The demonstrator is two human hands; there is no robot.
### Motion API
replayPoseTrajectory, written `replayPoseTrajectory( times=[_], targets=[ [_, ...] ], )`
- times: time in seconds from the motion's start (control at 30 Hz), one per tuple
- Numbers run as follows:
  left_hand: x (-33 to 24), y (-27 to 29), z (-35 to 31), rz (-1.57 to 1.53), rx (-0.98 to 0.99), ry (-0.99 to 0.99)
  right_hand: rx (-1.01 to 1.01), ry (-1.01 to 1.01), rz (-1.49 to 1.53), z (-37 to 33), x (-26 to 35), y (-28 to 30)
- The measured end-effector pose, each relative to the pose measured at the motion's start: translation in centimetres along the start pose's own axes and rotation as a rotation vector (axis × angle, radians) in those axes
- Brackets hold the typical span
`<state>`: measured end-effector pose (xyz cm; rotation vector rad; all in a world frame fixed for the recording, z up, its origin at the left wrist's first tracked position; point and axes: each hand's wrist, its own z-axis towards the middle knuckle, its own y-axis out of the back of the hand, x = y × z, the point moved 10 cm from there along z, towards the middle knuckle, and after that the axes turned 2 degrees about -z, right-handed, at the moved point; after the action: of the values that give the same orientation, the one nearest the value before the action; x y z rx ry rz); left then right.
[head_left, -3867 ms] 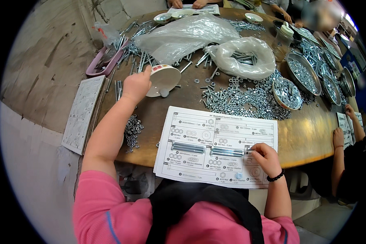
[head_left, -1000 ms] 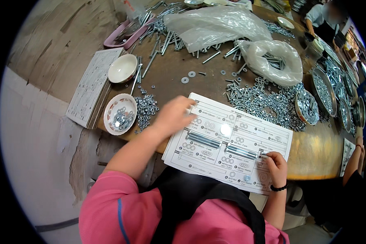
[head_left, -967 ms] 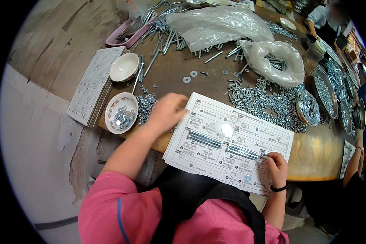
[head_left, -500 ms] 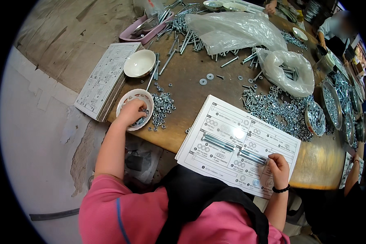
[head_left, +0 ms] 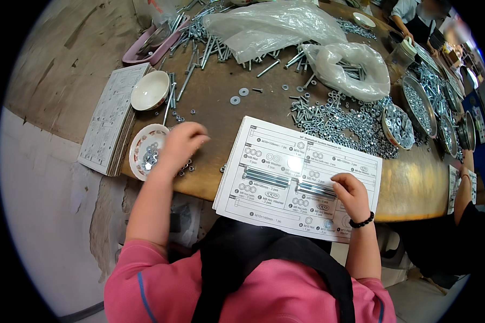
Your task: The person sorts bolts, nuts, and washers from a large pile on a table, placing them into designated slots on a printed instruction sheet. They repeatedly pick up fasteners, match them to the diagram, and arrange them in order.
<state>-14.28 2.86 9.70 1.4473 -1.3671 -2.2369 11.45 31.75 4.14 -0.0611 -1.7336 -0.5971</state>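
A stack of printed sheets (head_left: 328, 148) with part drawings lies at the table's front edge before me. Two groups of long silver bolts rest on it, the left bolts (head_left: 267, 176) and the right bolts (head_left: 314, 188). My right hand (head_left: 353, 198) is closed, thumb and fingertips at the right end of the right group. Just right of a flower-patterned bowl (head_left: 137, 153) holding small metal pieces (head_left: 151, 155), my left hand (head_left: 182, 144) hovers with curled fingers. What its fingers hold, if anything, is hidden. It partly covers the loose nuts (head_left: 186, 168) beside the bowl.
Another stack of printed sheets (head_left: 110, 116) and a white bowl (head_left: 150, 90) stand at left. Behind lie loose bolts (head_left: 207, 48), a pink tray (head_left: 145, 47) and plastic bags (head_left: 275, 27). Small bolts and nuts (head_left: 345, 121) spread at right, near filled bowls (head_left: 397, 126). People work at far right.
My left hand has lifted out of the patterned bowl and moved right. The right hand stays at the bolt ends. The whole view has shifted, so the table sits further left and higher.
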Motion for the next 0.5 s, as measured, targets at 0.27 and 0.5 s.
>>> replayPoseTrajectory(
  times=[0.27,0.5],
  targets=[
    [-8.3,-15.4,2.1,0.093,0.453,-0.291,0.105,0.138,-0.141,1.3,3.7,-3.7],
    [-7.5,-14.2,2.0,0.093,0.266,-0.344,0.097,0.362,-0.592,3.8,5.3,-7.9]
  ],
)
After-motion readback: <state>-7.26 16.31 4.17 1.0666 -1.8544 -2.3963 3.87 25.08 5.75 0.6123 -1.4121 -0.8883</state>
